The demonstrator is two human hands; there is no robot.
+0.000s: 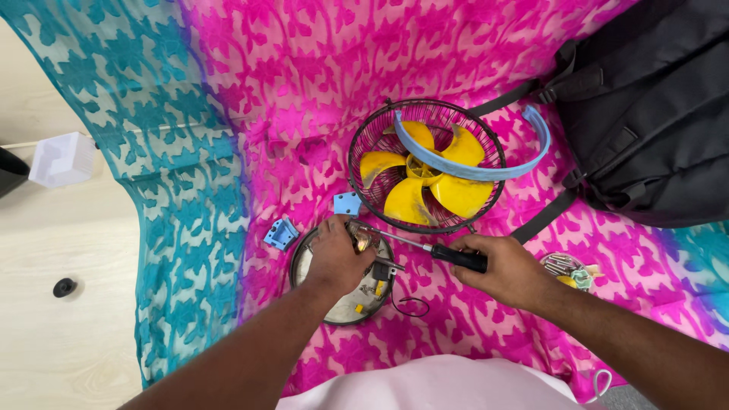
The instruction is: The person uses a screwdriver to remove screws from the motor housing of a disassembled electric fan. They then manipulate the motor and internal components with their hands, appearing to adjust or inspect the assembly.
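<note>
My left hand [334, 254] rests on a round metal fan motor base [345, 307] lying on the pink patterned cloth [304, 91], gripping the small motor part at its top. My right hand [505, 269] holds a black-handled screwdriver [425, 249], its thin shaft pointing left to the motor part by my left fingers. Just beyond stands a dark wire fan guard [427, 163] with a yellow fan blade [421, 178] inside and a light blue ring [486, 163] lying across it.
Two small blue plastic pieces [282, 233] [347, 203] lie near the base. A small dish of screws [566, 269] sits right of my right hand. A black backpack [653, 106] lies at upper right. A white box [64, 158] and black cap [64, 287] are on the floor.
</note>
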